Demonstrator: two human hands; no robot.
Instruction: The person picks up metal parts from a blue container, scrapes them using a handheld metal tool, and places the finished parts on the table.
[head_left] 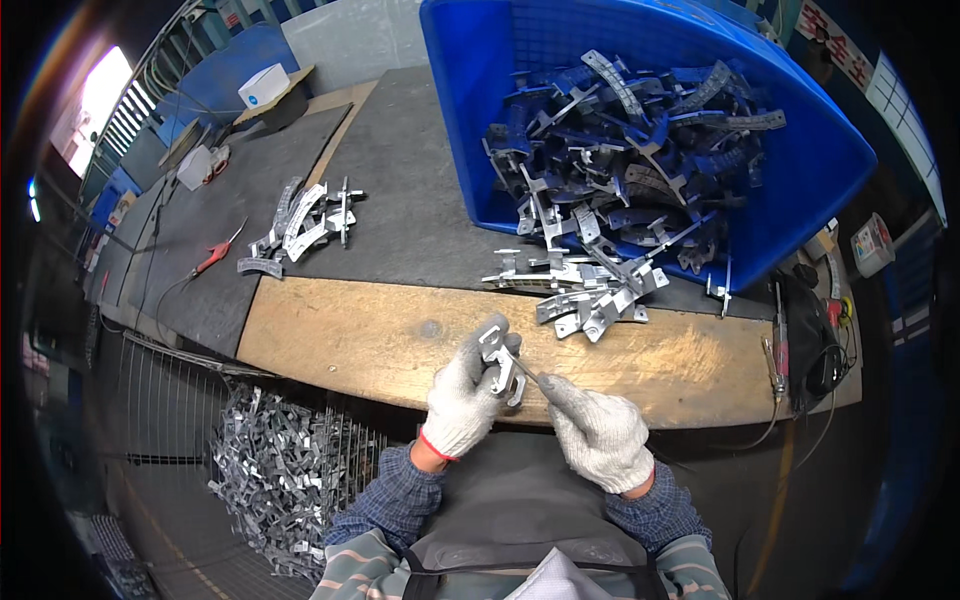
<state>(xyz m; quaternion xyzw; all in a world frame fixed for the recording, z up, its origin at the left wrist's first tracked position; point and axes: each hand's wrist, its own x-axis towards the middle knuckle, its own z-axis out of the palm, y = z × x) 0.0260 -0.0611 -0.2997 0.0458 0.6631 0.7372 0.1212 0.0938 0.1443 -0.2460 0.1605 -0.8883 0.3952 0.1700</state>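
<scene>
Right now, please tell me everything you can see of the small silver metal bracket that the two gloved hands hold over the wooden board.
The small silver metal bracket looks like flat stamped sheet metal, pale grey and slightly shiny, with cut-outs and a bent, hooked lower end. It stands roughly upright, tilted a little, above the near edge of the wooden board. The left hand, in a white knit glove, grips it from the left. The right hand, gloved too, touches its lower right side with a thin tip; what this tip is cannot be told.

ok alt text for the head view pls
Two white-gloved hands work a small metal bracket over a wooden bench edge: left hand holds it, right hand pokes it with a thin tool. Behind, a blue crate spills similar brackets.
</scene>
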